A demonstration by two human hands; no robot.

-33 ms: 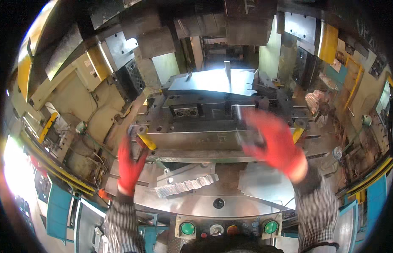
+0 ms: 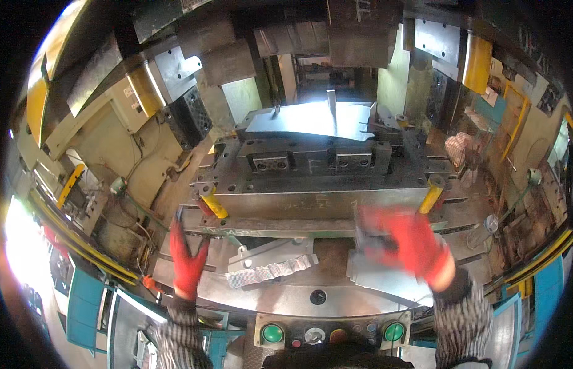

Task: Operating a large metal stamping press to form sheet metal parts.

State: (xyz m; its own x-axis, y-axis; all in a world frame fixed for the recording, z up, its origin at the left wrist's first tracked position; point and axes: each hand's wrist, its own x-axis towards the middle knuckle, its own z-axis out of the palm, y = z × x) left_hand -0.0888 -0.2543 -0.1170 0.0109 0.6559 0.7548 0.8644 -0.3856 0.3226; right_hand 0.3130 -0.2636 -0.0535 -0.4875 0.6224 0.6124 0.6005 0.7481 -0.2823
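Note:
My left hand (image 2: 189, 258), in a red glove with dark fingertips, is open at the left front of the lower die block (image 2: 286, 203), thumb and fingers apart. My right hand (image 2: 409, 246), gloved the same way, is blurred by motion over flat grey metal sheets (image 2: 385, 280) at the right front. A gap shows between its thumb and fingers, and I see nothing held there. On top of the die, toward the back, lies a shiny flat sheet-metal blank (image 2: 299, 120) with a notched right end. An upright metal pin (image 2: 331, 107) stands at it.
A wavy metallic strip (image 2: 274, 270) lies on the press bed in front of the die. Yellow posts (image 2: 214, 203) flank the die front. Near me is a control panel with two green buttons (image 2: 273, 333). Heavy upper tooling (image 2: 360, 43) hangs above.
My right hand has drawn back from the die toward me, over the grey sheets. My left hand has lowered slightly. The blank stays where it was.

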